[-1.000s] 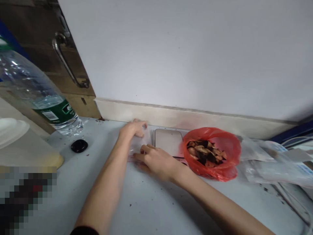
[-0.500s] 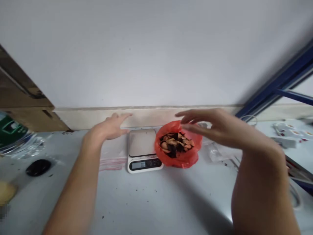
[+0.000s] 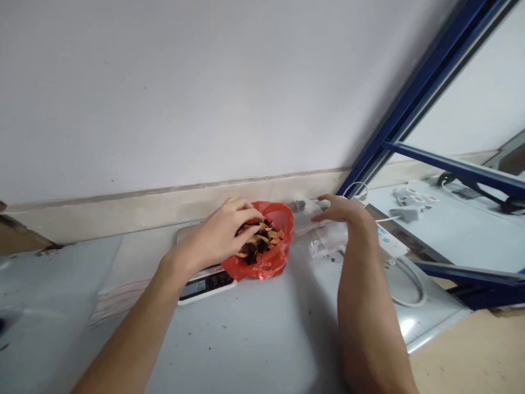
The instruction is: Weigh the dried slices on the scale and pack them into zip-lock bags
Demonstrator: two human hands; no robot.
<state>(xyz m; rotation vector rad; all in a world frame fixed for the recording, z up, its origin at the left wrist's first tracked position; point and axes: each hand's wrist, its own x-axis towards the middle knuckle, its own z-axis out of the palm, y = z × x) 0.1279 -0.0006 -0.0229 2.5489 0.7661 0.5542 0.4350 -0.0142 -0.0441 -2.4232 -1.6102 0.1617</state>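
Note:
A red plastic bag stands with its mouth folded wide, full of dried brown and dark slices. My left hand is over the bag's left side, thumb and fingers apart above the slices; whether it touches them I cannot tell. Under that hand and wrist lies a white digital kitchen scale, partly hidden, its display reading 0.0. To the right of the red bag, my right hand hovers with spread fingers at some clear plastic bags, nothing visibly gripped.
Flat zip bags with red seal lines lie left of the scale. A blue metal frame rises at the right, near a power strip and a coiled white cable. Behind everything stands the wall. Crumbs dot the grey tabletop.
The view has swung to the right. My left hand has moved from left of the scale to over the red bag. My right hand has left the red bag for the clear bags.

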